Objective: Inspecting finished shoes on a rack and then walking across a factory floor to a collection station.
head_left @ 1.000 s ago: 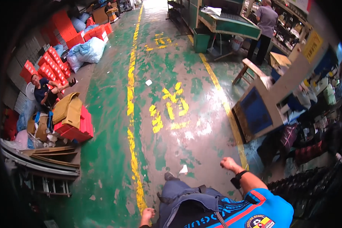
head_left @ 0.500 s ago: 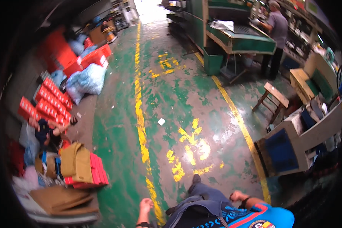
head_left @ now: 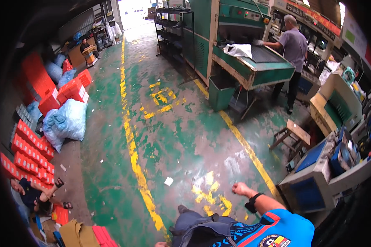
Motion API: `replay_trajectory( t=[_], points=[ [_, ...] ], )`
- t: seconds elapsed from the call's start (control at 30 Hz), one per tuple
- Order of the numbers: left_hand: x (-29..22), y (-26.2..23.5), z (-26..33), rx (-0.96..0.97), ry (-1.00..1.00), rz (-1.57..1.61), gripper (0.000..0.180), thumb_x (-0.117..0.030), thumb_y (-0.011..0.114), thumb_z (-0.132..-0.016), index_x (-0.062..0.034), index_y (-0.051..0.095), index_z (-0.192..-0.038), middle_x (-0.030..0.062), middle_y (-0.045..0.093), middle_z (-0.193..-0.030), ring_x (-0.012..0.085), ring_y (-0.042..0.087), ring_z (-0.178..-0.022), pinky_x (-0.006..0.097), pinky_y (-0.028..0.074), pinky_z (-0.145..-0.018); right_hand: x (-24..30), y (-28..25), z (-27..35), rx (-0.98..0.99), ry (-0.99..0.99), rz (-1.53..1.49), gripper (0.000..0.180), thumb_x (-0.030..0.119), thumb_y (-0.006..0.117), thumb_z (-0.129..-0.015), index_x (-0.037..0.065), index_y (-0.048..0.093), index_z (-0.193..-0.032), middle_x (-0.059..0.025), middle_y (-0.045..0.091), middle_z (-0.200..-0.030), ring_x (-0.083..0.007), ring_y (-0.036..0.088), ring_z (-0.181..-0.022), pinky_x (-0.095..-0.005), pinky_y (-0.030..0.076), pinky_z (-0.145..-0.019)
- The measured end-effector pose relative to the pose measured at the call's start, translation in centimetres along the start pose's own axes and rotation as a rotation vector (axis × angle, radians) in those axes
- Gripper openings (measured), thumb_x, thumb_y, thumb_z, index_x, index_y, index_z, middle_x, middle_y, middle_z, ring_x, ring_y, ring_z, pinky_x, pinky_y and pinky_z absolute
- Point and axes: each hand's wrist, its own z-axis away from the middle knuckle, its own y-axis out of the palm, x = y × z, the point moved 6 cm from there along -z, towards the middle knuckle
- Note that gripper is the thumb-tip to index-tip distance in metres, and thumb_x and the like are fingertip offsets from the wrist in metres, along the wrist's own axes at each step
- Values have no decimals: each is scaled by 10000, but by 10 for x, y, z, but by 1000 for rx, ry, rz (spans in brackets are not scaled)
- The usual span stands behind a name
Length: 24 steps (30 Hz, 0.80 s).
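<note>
My right hand (head_left: pixel 242 189) is closed in a fist with nothing in it, swung out over the green floor (head_left: pixel 111 164) beside a yellow line (head_left: pixel 251 152). A black band (head_left: pixel 253 202) is on its wrist, below a blue sleeve. Only a sliver of my left hand (head_left: pixel 160 244) shows at the bottom edge, and its fingers are hidden. My legs in dark trousers (head_left: pixel 193 224) are between the two hands. A small white scrap (head_left: pixel 168 181) lies on the floor ahead of me.
A wooden stool (head_left: pixel 294 133) and a blue and beige machine (head_left: pixel 317 173) stand at my right. Further on a person (head_left: pixel 294 49) works at a green machine (head_left: pixel 251 66). Red boxes (head_left: pixel 31 148), blue sacks (head_left: pixel 66 121) and a seated person (head_left: pixel 33 195) line the left side.
The view has moved forward along the aisle and lifted; the green machine and stool are nearer. My right hand swung down, then back up. My left hand dropped to the frame's edge.
</note>
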Motion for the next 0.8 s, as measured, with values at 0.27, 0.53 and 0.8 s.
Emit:
replay_trajectory(
  t=[0.27, 0.53, 0.8],
  points=[
    [-264, -172, -281, -50, 220, 75, 222, -193, 619, -847, -21, 632, -987, 73, 632, -761, 176, 590, -624, 308, 484, -558, 96, 43, -118, 269, 119, -87, 291, 325, 584, -770, 105, 696, -924, -98, 695, -850, -223, 661, -807, -361, 508, -734],
    [-462, -211, -502, -58, 93, 139, 225, -124, 627, -852, -51, 546, -1048, 76, 631, -814, 190, 627, -640, 332, 523, -516, 134, -61, -426, 416, -20, 376, 260, 252, 557, -763, 97, 709, -905, -94, 702, -844, -184, 672, -790, -316, 529, -730],
    [-689, -246, -586, -85, 320, 287, 157, -177, 604, -854, -29, 631, -898, 55, 623, -694, 172, 576, -610, 307, 476, -554, 436, -372, -729, -71, 44, -64, 230, 247, 558, -760, 75, 690, -836, -79, 693, -772, -202, 662, -770, -312, 515, -744]
  ],
)
